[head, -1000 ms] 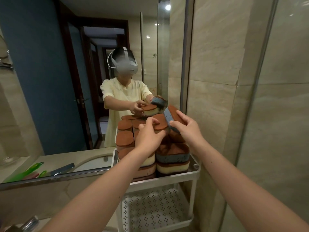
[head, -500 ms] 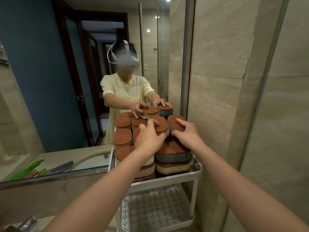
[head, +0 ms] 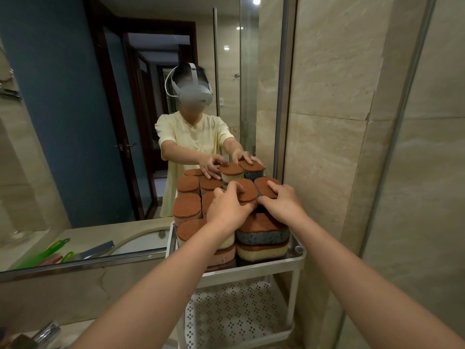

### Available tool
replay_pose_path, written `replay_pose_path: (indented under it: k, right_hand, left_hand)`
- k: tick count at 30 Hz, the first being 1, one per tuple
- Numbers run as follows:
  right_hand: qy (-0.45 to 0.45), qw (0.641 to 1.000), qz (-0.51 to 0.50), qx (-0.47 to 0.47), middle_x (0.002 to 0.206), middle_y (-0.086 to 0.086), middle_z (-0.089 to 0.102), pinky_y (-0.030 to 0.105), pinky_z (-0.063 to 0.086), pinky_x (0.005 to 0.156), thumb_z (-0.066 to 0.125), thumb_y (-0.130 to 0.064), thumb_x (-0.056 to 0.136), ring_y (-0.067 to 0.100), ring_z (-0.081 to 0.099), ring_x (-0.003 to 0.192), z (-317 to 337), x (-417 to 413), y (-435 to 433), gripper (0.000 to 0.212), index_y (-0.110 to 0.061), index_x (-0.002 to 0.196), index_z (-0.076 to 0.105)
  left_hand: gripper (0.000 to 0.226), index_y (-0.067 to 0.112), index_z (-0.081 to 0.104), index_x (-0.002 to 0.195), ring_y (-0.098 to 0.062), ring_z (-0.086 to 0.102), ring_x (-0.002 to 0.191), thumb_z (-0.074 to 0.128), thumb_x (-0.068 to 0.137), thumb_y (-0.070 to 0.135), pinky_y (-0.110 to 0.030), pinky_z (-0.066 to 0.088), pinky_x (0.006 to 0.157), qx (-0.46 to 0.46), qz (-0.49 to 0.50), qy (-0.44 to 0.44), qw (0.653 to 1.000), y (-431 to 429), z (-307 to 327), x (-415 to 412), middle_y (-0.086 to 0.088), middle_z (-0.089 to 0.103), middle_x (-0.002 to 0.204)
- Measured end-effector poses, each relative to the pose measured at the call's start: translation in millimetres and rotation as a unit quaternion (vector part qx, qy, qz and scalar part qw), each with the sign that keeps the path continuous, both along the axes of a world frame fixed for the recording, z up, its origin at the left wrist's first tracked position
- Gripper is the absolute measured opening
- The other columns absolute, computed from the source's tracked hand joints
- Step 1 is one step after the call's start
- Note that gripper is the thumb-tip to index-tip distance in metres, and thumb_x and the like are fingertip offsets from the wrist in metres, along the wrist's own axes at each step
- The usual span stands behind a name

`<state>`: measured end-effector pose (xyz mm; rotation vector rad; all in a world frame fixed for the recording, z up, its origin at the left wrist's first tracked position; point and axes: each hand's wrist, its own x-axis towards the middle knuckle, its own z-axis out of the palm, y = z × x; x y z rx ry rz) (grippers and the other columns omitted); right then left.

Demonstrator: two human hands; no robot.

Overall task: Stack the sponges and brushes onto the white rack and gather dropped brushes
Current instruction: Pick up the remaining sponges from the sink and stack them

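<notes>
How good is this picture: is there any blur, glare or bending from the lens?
Head view: the light is soft and even, and the sponges and rack look sharp. The wide-angle lens bows the wall joints at the right. Ceiling lights make small glare spots in the mirror. The tap at bottom left is soft.

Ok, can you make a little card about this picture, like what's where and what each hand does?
Place: bathroom corner, mirror behind the rack
Rack: white rack, top shelf loaded, perforated lower shelf below
Sponges: brown-topped sponge piles stacked several layers high on the top shelf
Left: left hand grips the left top sponge
Right: right hand presses its fingers on the right top sponge
Brushes: none clearly in view
</notes>
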<state>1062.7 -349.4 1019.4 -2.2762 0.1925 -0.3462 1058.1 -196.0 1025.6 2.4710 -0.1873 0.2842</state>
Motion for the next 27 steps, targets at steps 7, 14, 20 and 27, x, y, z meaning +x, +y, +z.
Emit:
replay_pose_path:
  k: [7, 14, 20, 27]
  right_hand:
    - [-0.004, 1.0, 0.016, 0.018, 0.162, 0.004, 0.003, 0.048, 0.023, 0.117, 0.056, -0.047, 0.083, 0.032, 0.014, 0.147, 8, -18, 6, 0.074, -0.037, 0.15, 0.026]
    - [-0.19, 0.981, 0.027, 0.039, 0.14, -0.005, 0.045, 0.043, 0.036, 0.11, 0.058, -0.03, 0.082, 0.017, 0.04, 0.131, 15, -62, 42, 0.051, -0.031, 0.132, 0.052]
    - [-0.26, 0.952, 0.126, 0.098, 0.124, -0.018, 0.05, 0.016, 0.037, 0.093, 0.056, -0.022, 0.081, -0.006, 0.045, 0.114, 11, -102, 102, 0.044, -0.031, 0.125, 0.056]
    - [-0.24, 0.937, 0.219, 0.127, 0.115, -0.021, 0.05, 0.012, 0.042, 0.086, 0.057, -0.016, 0.082, -0.008, 0.05, 0.104, -17, -131, 186, 0.046, -0.033, 0.124, 0.055]
  left_hand:
    - [0.058, 0.036, 0.045, 0.13, -0.022, 0.056, 0.109, 0.064, 0.08, 0.059, -0.038, 0.052, 0.085, -0.024, -0.016, 0.009, 1.0, 9, 8, -9, -0.002, 0.047, 0.128]
    - [0.043, 0.035, 0.05, 0.124, -0.003, 0.053, 0.096, 0.064, 0.084, 0.04, -0.03, 0.048, 0.076, -0.193, -0.014, -0.066, 0.979, 36, 4, -42, 0.009, 0.051, 0.124]
    - [0.032, 0.042, 0.053, 0.109, 0.0, 0.056, 0.105, 0.061, 0.084, 0.024, -0.032, 0.053, 0.086, -0.358, -0.006, -0.156, 0.921, 76, -9, -86, 0.018, 0.059, 0.11]
    - [0.035, 0.042, 0.056, 0.102, 0.006, 0.059, 0.091, 0.06, 0.087, 0.011, -0.008, 0.047, 0.07, -0.394, 0.063, -0.188, 0.897, 148, -42, -128, 0.017, 0.062, 0.102]
